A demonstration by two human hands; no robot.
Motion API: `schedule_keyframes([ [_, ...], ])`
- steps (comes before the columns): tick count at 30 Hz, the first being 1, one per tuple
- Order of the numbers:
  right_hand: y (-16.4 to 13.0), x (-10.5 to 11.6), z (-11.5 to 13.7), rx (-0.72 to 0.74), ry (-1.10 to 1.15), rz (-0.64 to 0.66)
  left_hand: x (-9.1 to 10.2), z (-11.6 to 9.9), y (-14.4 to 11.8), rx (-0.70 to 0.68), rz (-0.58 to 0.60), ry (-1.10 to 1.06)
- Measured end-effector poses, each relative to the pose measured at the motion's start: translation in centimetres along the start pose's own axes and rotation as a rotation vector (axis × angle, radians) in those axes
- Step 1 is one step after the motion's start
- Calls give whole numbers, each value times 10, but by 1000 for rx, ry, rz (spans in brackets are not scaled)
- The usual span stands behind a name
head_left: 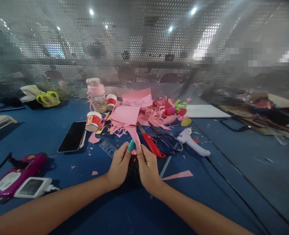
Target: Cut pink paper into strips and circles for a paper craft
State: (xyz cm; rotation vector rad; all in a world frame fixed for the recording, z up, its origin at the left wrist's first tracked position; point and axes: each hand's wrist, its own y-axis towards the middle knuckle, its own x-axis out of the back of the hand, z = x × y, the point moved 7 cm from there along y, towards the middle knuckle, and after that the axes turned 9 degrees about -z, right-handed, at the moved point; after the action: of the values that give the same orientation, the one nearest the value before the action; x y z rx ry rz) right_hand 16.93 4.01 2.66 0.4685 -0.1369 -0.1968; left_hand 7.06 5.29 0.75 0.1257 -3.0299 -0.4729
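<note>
My left hand (119, 164) and my right hand (147, 167) meet at the middle of the blue table (208, 195). Together their fingertips pinch a small pink paper piece (134, 151). Just beyond them lie a red utility knife (149, 144), dark scissors (164, 139) and a clear stencil ruler (108, 147). Behind those sits a heap of pink paper sheets and scraps (128, 119).
A white glue gun (192, 141) with its cord lies to the right, a pink paper strip (177, 175) near my right wrist. A black phone (73, 136), paper cups (93, 121), a pink bottle (97, 95) and a magenta power strip (16, 174) stand left. A perforated screen (144, 49) backs the table.
</note>
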Motion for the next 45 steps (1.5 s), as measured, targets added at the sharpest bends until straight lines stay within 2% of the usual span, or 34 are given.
schedule_keyframes([
  [6, -2, -2, -2, -30, 32, 1, 3, 0, -4, 7, -73, 51],
  [12, -2, -2, -3, -37, 28, 2, 1, 0, -4, -4, -45, 65],
  [18, 0, -1, 3, -5, -10, 22, 6, 13, -5, 83, -108, 78],
  [21, 0, -1, 5, 13, -31, 45, 5, 17, -7, 93, -89, 71],
  [25, 1, -2, 4, 20, -30, 61, 5, 10, -5, 26, -74, 87],
  [29, 6, 1, -3, 3, -94, 22, 4, -2, 2, -54, -66, 182],
  [33, 9, 8, 0, 104, -249, -37, 4, -13, 6, -142, -62, 337],
  [37, 8, 4, 4, 169, -333, 25, 1, -18, 4, -226, -22, 441],
  [41, 10, 3, 5, 148, -273, 36, -1, -11, 3, -161, 28, 321],
  [45, 12, 4, 5, 113, -219, 24, 3, -3, 6, -54, -16, 181],
])
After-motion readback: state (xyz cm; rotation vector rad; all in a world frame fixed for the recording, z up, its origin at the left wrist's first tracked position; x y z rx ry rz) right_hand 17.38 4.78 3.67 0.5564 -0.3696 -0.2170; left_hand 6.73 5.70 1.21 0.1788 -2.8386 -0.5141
